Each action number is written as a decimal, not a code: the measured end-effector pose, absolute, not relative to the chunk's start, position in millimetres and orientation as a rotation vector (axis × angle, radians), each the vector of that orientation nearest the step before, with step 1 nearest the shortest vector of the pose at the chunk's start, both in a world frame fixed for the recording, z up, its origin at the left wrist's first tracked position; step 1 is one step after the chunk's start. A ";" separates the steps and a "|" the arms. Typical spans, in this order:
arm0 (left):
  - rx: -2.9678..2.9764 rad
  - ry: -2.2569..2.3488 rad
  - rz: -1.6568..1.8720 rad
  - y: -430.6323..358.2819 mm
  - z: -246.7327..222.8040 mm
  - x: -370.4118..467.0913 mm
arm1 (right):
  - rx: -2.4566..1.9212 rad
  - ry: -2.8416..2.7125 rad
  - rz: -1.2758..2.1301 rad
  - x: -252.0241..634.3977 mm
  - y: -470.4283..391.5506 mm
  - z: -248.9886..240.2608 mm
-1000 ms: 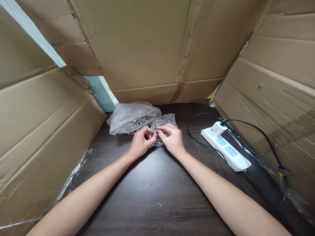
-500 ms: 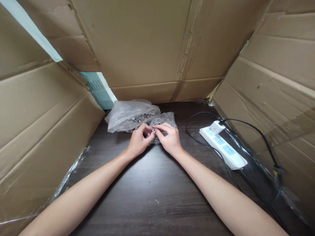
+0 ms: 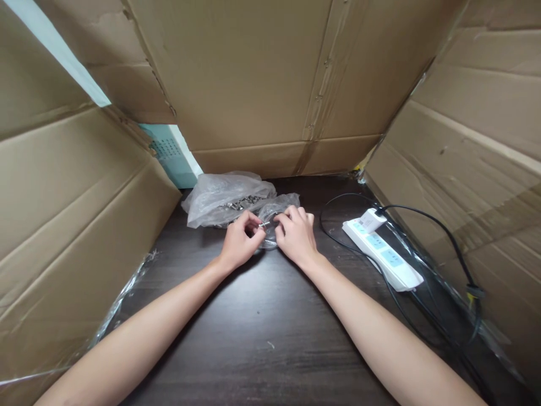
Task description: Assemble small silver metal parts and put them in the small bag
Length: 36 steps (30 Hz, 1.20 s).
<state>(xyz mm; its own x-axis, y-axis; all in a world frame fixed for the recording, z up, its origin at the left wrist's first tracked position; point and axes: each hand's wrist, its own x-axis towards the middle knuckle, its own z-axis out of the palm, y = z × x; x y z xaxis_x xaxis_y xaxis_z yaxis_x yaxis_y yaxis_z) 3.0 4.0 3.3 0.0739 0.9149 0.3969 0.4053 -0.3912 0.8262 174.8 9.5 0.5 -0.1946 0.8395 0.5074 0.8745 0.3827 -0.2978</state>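
My left hand point(image 3: 242, 239) pinches a small silvery screw point(image 3: 265, 224) between thumb and forefinger, its end pointing right. Just right of it, my right hand point(image 3: 297, 235) hovers with curled fingers, thumb and forefinger slightly apart and nothing visible between them. Below and between both hands lies a smaller clear plastic bag point(image 3: 267, 243), partly covered by the fingers. Behind my left hand, a larger cloudy plastic bag point(image 3: 207, 194) lies with its mouth open on many small metal pieces point(image 3: 245, 201). The exact shape of those pieces is too small to tell.
A white power strip point(image 3: 382, 251) with a plugged-in adapter point(image 3: 372, 220) lies on the right of the dark wooden table point(image 3: 253, 338). A black cable point(image 3: 448, 228) loops around it. Cardboard walls point(image 3: 253, 73) enclose the left, back and right sides.
My right hand has drawn back to the right, away from the screw, and its fingers have parted from it. My left hand stays in place, still holding the screw.
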 end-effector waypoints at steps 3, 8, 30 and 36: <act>1.859 1.279 1.282 3.6 2.4 2.6 | -1.526 -2.049 -0.086 173.7 13.3 -2.5; 1.872 1.247 1.264 3.0 2.1 2.8 | -1.562 -2.068 -0.056 172.2 15.5 -3.7; 1.713 1.152 1.275 13.5 -2.9 -1.6 | -1.212 -1.705 0.328 172.5 14.9 0.6; 1.596 1.163 1.299 16.5 -4.8 -1.0 | -1.015 -1.479 0.685 170.5 17.8 -2.8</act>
<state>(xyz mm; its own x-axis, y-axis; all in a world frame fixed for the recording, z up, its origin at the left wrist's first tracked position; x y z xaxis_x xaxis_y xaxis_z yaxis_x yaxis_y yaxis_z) -1.0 16.5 -4.8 0.0683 0.9545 0.2902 0.1832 -0.2980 0.9368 170.5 17.8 -2.8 0.0332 0.8814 0.4711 0.2111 0.4546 -0.8653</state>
